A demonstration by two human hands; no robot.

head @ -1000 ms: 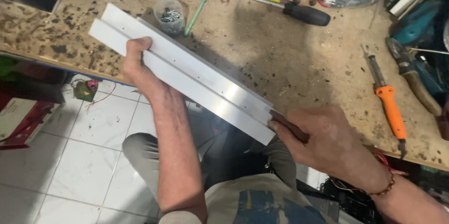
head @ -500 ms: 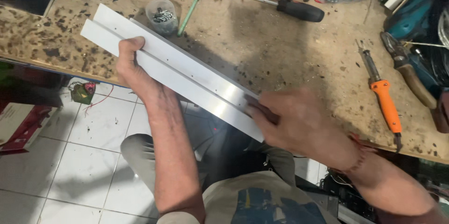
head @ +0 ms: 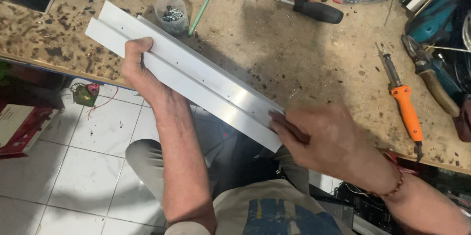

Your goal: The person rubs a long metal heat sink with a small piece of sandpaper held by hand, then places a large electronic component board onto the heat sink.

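Head view looked down on a worn, spotted bench [head: 274,53] above a white tiled floor [head: 73,176]. A long metal strip [head: 196,75] lay slanted across the bench's near edge. The left hand [head: 140,65] gripped its middle; the right hand [head: 324,139] closed on its near end around a dark tool, hardly visible. A small cup of screws [head: 171,14] stood just beyond the strip, a soldering iron [head: 405,105] near the right edge.

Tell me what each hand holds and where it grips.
The left hand grips the long aluminium profile near its far half, fingers over the top edge. The right hand presses a dark tool against the profile's near end; only the tool's tip shows.
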